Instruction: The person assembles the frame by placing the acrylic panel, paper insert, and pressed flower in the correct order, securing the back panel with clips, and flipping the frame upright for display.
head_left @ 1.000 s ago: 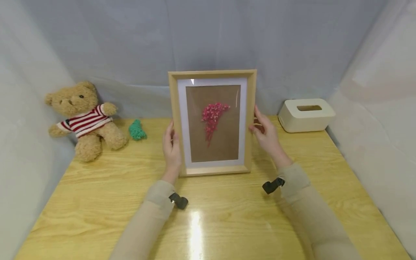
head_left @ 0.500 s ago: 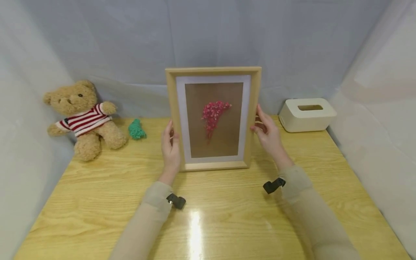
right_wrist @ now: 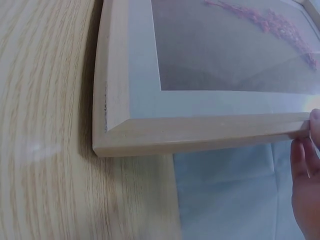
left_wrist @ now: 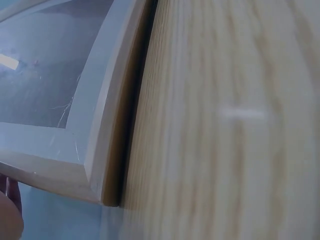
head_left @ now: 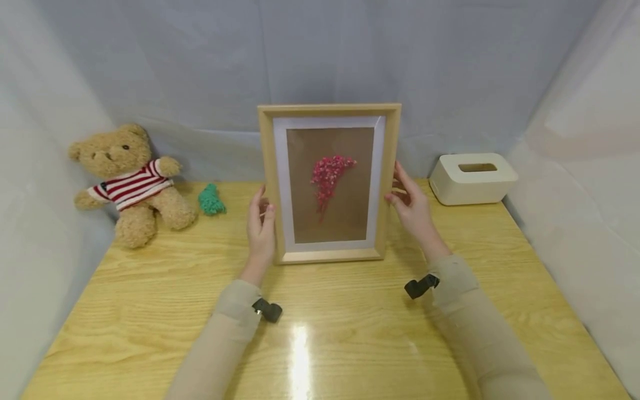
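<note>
A light wood picture frame [head_left: 330, 255] with a white mat and pink dried flowers on brown backing stands nearly upright on the table, towards its back. My right hand [head_left: 416, 214] pinches its right side, the thumb in front and the fingers reaching behind; the right wrist view shows this hand [right_wrist: 306, 190] at the frame's edge. By the left side, my left hand [head_left: 261, 233] has its fingers extended and the thumb off the wood. Only a little of the left hand [left_wrist: 9, 217] appears in the left wrist view, and whether its fingertips touch the frame cannot be told.
On the wooden table [head_left: 350, 333], a teddy bear [head_left: 135, 186] in a striped shirt sits at the back left beside a small green crumpled object [head_left: 211, 200]. A white tissue box [head_left: 472, 186] stands back right. Grey cloth [head_left: 430, 72] hangs behind.
The frame's bottom edge has moved back and the frame now stands more upright. My left hand has eased slightly left, away from the frame's side; the right hand keeps its hold.
</note>
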The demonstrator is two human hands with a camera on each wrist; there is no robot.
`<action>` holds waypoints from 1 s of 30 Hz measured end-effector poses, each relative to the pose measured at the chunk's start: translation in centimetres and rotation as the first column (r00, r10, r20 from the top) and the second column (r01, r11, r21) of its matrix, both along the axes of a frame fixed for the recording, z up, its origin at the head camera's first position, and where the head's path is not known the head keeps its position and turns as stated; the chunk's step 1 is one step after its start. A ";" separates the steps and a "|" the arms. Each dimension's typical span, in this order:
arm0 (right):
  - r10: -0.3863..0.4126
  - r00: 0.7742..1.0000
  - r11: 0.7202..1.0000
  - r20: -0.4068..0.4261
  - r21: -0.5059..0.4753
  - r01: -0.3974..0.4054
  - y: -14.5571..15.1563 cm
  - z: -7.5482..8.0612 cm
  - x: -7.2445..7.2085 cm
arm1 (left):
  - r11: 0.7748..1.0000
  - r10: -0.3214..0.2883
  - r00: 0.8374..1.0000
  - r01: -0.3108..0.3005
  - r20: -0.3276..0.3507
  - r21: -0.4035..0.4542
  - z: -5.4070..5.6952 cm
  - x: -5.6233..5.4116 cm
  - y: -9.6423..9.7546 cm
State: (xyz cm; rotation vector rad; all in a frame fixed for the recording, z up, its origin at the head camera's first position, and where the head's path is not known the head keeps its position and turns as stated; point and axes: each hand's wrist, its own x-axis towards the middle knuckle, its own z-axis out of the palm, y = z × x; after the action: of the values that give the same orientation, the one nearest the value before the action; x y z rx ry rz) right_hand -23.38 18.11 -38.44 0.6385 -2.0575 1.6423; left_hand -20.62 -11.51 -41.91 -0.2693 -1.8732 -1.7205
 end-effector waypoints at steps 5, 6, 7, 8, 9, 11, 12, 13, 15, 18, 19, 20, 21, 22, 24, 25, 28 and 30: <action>-0.010 0.998 1.000 0.056 0.023 0.009 0.2 0.3 0.2 | 1.000 -0.010 0.999 0.011 0.054 -0.013 0.0 -0.1 -0.3; -0.008 0.998 1.000 0.070 0.020 0.006 0.3 0.3 0.1 | 1.000 -0.014 0.998 0.015 0.067 -0.012 0.0 -0.1 -0.4; -0.009 0.997 1.000 0.083 0.021 0.007 0.4 0.2 0.0 | 1.000 -0.017 0.997 0.018 0.081 -0.012 -0.1 -0.2 -0.4; -0.010 0.995 1.000 0.098 0.018 0.008 0.5 -0.1 -0.2 | 1.000 -0.020 0.995 0.021 0.095 -0.008 -0.1 -0.2 -0.5; -0.007 0.994 1.000 0.109 0.017 0.006 0.7 -0.3 -0.4 | 1.000 -0.023 0.994 0.023 0.110 -0.004 -0.1 -0.2 -0.5; 0.000 0.991 1.000 0.133 0.015 -0.002 1.1 -0.9 -0.9 | 0.999 -0.036 0.990 0.035 0.133 0.007 -0.8 -0.8 -0.9; 0.003 0.990 1.000 0.139 0.018 -0.005 1.3 -1.1 -1.1 | 0.999 -0.042 0.989 0.041 0.144 0.010 -1.3 -1.0 -1.0; 0.000 0.990 1.000 0.144 0.029 -0.005 1.4 -1.4 -1.4 | 0.999 -0.048 0.987 0.047 0.152 0.014 -1.7 -1.3 -1.2; -0.001 0.988 0.999 0.152 0.044 -0.006 1.7 -1.8 -1.7 | 0.998 -0.058 0.983 0.056 0.173 0.013 -2.5 -1.9 -1.4; -0.009 0.988 0.998 0.153 0.065 -0.001 1.7 -2.0 -1.9 | 0.998 -0.055 0.977 0.059 0.207 -0.017 -3.2 -2.3 -1.6; -0.007 0.988 0.998 0.153 0.064 -0.003 1.7 -2.0 -1.9 | 0.998 -0.051 0.976 0.058 0.213 -0.024 -3.3 -2.3 -1.6; -0.002 0.988 0.998 0.153 0.059 -0.007 1.7 -2.0 -1.9 | 0.998 -0.047 0.974 0.056 0.222 -0.034 -3.3 -2.3 -1.6; 0.005 0.988 0.999 0.153 0.051 -0.013 1.7 -2.0 -2.0 | 0.998 -0.043 0.974 0.053 0.222 -0.037 -3.3 -2.3 -1.6; 0.012 0.988 0.999 0.152 0.046 -0.019 1.7 -1.9 -2.0 | 0.998 -0.046 0.977 0.053 0.210 -0.029 -3.3 -2.2 -1.6; 0.022 0.988 0.999 0.152 0.041 -0.028 1.7 -1.9 -2.0 | 0.999 -0.049 0.983 0.051 0.180 -0.004 -3.3 -2.1 -1.7; 0.029 0.988 0.999 0.153 0.032 -0.034 1.7 -2.0 -2.0 | 0.999 -0.051 0.986 0.051 0.161 0.004 -3.1 -1.9 -1.8; 0.050 0.986 0.999 0.159 0.011 -0.053 1.8 -2.0 -2.0 | 0.999 -0.041 0.992 0.042 0.123 -0.002 -2.2 -1.2 -1.8; 0.068 0.983 0.998 0.170 -0.001 -0.069 1.9 -2.0 -2.0 | 0.999 -0.033 0.992 0.036 0.122 -0.017 -1.4 -0.8 -1.7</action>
State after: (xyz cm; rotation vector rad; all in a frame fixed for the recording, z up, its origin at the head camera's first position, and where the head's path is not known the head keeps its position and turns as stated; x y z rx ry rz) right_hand -25.39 20.03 -40.45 0.5951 -2.1805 1.7869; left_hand -21.38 -13.22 -43.32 -0.2098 -1.9841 -1.7783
